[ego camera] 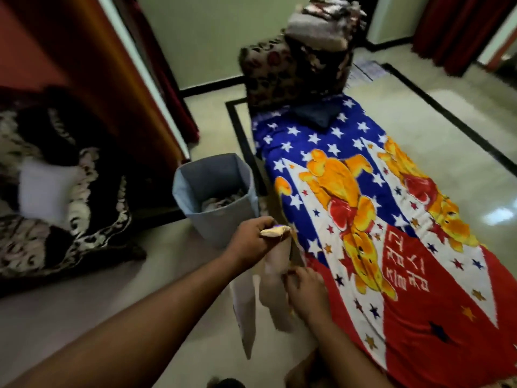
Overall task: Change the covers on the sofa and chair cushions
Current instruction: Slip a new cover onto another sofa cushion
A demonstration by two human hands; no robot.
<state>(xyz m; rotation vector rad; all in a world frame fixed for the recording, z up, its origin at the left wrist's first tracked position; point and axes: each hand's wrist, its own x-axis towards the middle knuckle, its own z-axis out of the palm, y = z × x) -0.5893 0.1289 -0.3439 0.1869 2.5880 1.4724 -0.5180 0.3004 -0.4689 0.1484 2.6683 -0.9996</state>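
The left hand [253, 236] pinches the top edge of a pale cover [275, 278], holding it up so it hangs straight. The right hand [305, 292] grips it lower down, maybe to find the opening. It hangs beside the bright sheet [391, 219], near the gray bin [221, 219]. 1 bare white cushion [46, 189] waits on the sofa [92, 219].

Our two forearms enter the head view from the lower edge, both bare along their whole visible length, with no sleeve, cuff or glove covering them. Our bare, unadorned left hand [253, 238] shows no ring, and no watch or band sits at its wrist. Our bare right hand [306, 292] is likewise uncovered, with no jewellery or strap on the fingers and wrist we can see.
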